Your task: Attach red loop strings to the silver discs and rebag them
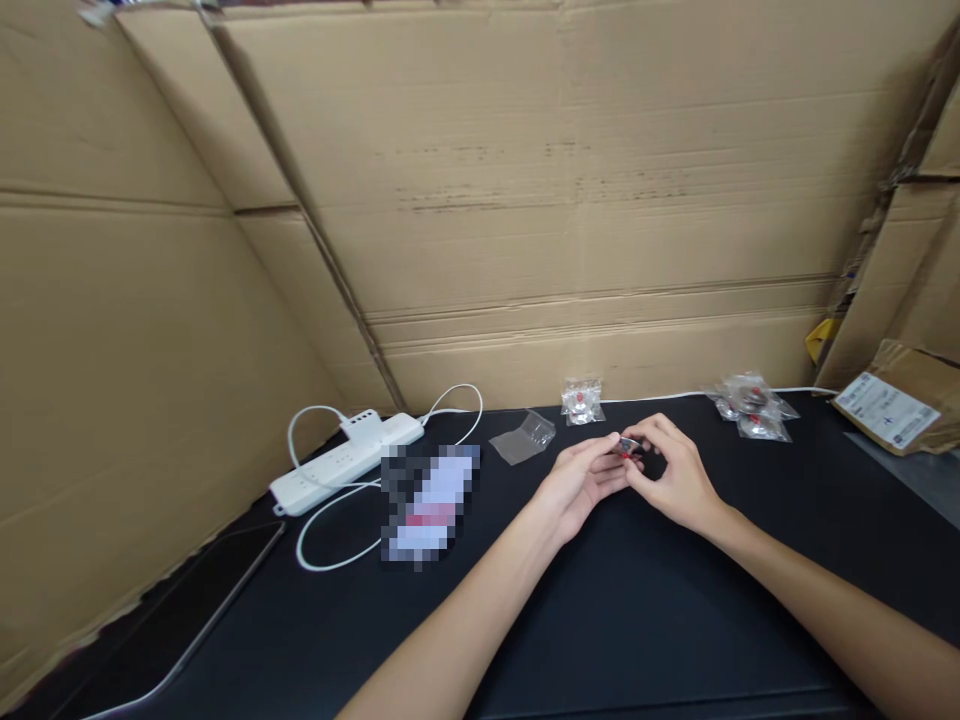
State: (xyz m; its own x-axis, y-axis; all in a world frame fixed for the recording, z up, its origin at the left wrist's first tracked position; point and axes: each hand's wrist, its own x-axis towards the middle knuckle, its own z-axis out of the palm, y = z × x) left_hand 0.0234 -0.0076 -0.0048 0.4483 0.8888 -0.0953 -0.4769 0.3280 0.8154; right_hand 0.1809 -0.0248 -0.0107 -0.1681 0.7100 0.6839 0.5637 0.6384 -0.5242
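Note:
A small shiny metal piece with a red part (628,447) is held between my two hands above the black table. My left hand (586,483) grips it from the left, thumb on top and fingers beneath. From the right, my right hand (673,474) pinches at its edge with thumb and fingers. The fingers cover much of the piece, so its exact kind cannot be made out. An opened clear plastic bag (523,438) lies to the left of my hands. Behind them sits a clear bag with a similar silver and red piece (581,401).
Several more bagged pieces (754,406) lie at the back right, near a cardboard parcel with a white label (892,408). On the left are a white power strip (349,462) with cables, a blurred-out object (431,505) and a dark flat panel (187,610). Cardboard walls (600,180) enclose the table.

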